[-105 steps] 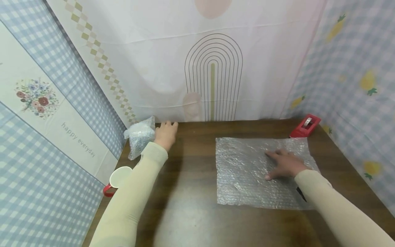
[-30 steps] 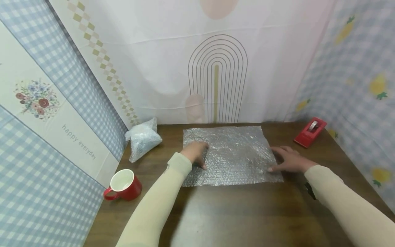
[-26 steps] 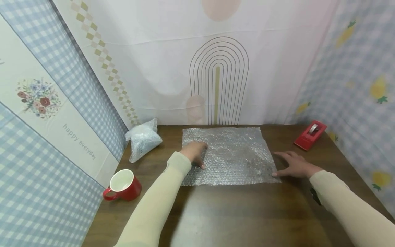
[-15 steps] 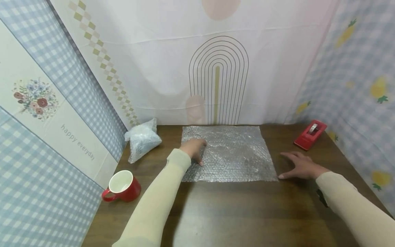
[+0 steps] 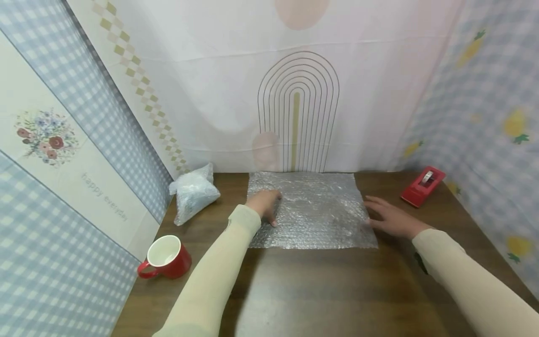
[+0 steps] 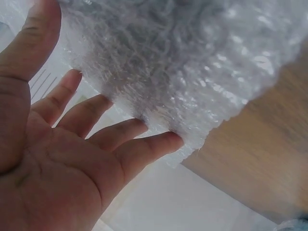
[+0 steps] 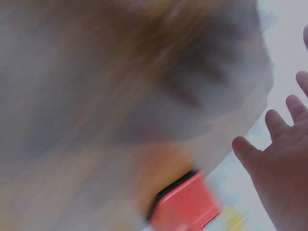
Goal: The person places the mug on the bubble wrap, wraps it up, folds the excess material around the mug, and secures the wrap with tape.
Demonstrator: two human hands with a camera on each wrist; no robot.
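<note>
A sheet of bubble wrap (image 5: pixel 320 210) lies flat at the back middle of the wooden table. On its left part rests my left hand (image 5: pixel 264 206); the left wrist view has the fingertips of that hand (image 6: pixel 96 149) touching the sheet's edge, fingers spread and nearly straight. My right hand (image 5: pixel 393 217) is by the sheet's right edge, fingers extended towards it; whether it touches the sheet I cannot tell. In the blurred right wrist view the right hand (image 7: pixel 284 154) shows spread fingers holding nothing.
A bubble-wrapped bundle (image 5: pixel 193 194) sits at the back left, with a red mug (image 5: pixel 170 257) in front of it. At the back right lies a red tape dispenser (image 5: pixel 423 186). Patterned cloth walls (image 5: pixel 219 93) border the table (image 5: pixel 311 295).
The bubble wrap has moved left from the right side, and the left hand went from beside the bundle onto it. My right hand drew off rightward, then came back to the sheet's edge.
</note>
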